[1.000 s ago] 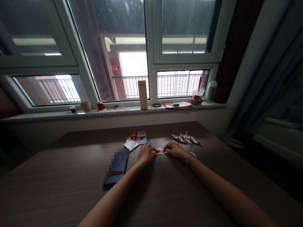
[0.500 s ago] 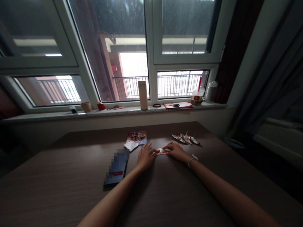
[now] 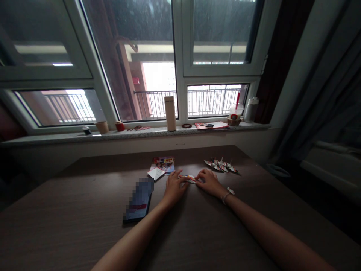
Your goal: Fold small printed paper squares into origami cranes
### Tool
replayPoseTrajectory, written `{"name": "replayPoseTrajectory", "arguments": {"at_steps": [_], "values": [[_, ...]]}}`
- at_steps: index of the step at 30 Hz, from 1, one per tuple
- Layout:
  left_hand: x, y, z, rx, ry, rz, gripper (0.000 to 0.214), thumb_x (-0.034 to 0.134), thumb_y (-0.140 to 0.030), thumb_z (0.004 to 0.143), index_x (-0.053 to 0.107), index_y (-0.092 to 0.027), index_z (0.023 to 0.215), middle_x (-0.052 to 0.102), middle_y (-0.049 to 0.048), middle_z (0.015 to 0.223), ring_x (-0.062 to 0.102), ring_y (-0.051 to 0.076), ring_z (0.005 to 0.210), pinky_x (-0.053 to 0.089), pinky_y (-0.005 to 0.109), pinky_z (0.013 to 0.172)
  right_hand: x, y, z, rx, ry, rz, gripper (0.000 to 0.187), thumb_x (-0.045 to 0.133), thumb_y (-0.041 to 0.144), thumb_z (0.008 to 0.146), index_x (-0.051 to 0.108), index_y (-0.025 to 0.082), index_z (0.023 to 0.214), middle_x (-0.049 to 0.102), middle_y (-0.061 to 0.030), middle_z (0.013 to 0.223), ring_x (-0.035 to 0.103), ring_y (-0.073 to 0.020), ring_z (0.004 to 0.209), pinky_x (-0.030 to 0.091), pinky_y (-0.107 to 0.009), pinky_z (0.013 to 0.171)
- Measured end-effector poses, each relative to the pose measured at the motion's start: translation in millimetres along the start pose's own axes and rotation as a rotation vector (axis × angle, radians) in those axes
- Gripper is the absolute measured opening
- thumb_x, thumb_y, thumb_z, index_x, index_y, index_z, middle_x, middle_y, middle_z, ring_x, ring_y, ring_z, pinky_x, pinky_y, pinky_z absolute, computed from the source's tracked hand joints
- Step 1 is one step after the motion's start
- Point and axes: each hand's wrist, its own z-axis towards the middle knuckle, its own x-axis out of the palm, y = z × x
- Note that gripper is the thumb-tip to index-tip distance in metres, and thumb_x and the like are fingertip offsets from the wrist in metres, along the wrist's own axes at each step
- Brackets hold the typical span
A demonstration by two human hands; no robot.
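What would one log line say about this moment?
left hand: holds folded paper | right hand: holds its other end | nearby: paper cranes, booklet | surface: table

No legible text on the printed sheets point(image 3: 163, 165), cup point(image 3: 235, 111) or elsewhere

Both hands press a small folded paper point(image 3: 190, 178) flat on the brown table point(image 3: 70, 210): left hand point(image 3: 172, 187) at its left end, right hand point(image 3: 208, 180) at its right. A row of folded cranes point(image 3: 221, 166) lies just beyond the right hand. Colourful sheets point(image 3: 163, 165) lie beyond the left hand, a dark phone point(image 3: 139, 199) to its left. A tall flask point(image 3: 170, 113) and a cup point(image 3: 235, 111) stand on the windowsill point(image 3: 56, 136)
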Motion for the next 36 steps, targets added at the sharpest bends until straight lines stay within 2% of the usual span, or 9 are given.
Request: {"name": "replayPoseTrajectory", "arguments": {"at_steps": [8,15,19,25,29,36], "values": [[5.8,4.2,0.3,-0.019,0.008,0.038,0.026,0.06,-0.036,0.087,0.072,-0.038,0.11,0.045,0.0,0.147,0.031,0.029,0.139,0.026,0.05,0.115,-2.8,1.7,-3.2,-0.022,-0.002,0.042,0.021,0.064,0.043,0.082,0.07,0.024,0.088,0.061,-0.0039,0.109,0.051,-0.0233,0.113,0.026,-0.045,0.106],[5.1,1.6,-1.6,-0.047,0.013,0.04,0.027,0.059,-0.041,0.087,0.072,-0.039,0.111,0.044,0.0019,0.148,0.03,0.032,0.14,0.024,0.051,0.115,-1.0,-5.6,0.1,-0.169,0.03,0.178,0.012,0.063,0.031,0.083,0.069,0.022,0.077,0.067,-0.0031,0.119,0.05,-0.0232,0.12,0.03,-0.04,0.107],[5.9,0.2,-1.9,-0.061,0.017,0.055,0.03,0.059,-0.047,0.085,0.072,-0.038,0.111,0.044,0.0018,0.148,0.03,0.033,0.141,0.024,0.05,0.116,0.3,-8.1,1.8,-0.218,0.059,0.226,0.011,0.062,0.028,0.083,0.071,0.023,0.083,0.069,-0.0029,0.115,0.046,-0.0237,0.127,0.032,-0.038,0.109],[7.0,1.9,-1.4,-0.065,0.016,0.05,0.035,0.064,-0.045,0.082,0.069,-0.039,0.116,0.044,0.0024,0.148,0.031,0.032,0.14,0.024,0.049,0.116,1.4,-8.0,1.8,-0.27,0.005,0.181,0.022,0.061,0.024,0.085,0.073,0.025,0.103,0.07,-0.0042,0.11,0.05,-0.0224,0.119,0.035,-0.038,0.107],[6.3,2.6,-0.8,-0.052,-0.02,0.026,0.032,0.067,-0.039,0.082,0.071,-0.035,0.113,0.046,0.0051,0.144,0.037,0.03,0.136,0.029,0.048,0.114,5.1,-9.3,1.1,-0.327,-0.016,0.139,0.022,0.06,0.022,0.086,0.073,0.025,0.103,0.069,-0.0048,0.11,0.051,-0.0221,0.114,0.036,-0.04,0.106],[4.9,-1.0,-2.9,-0.062,-0.059,0.014,0.022,0.067,-0.036,0.081,0.076,-0.033,0.101,0.05,0.0055,0.14,0.039,0.031,0.133,0.03,0.048,0.112,9.9,-14.2,2.8,-0.396,-0.037,0.14,0.021,0.057,0.02,0.088,0.071,0.025,0.103,0.069,-0.0028,0.115,0.046,-0.0235,0.125,0.034,-0.045,0.11]]}}
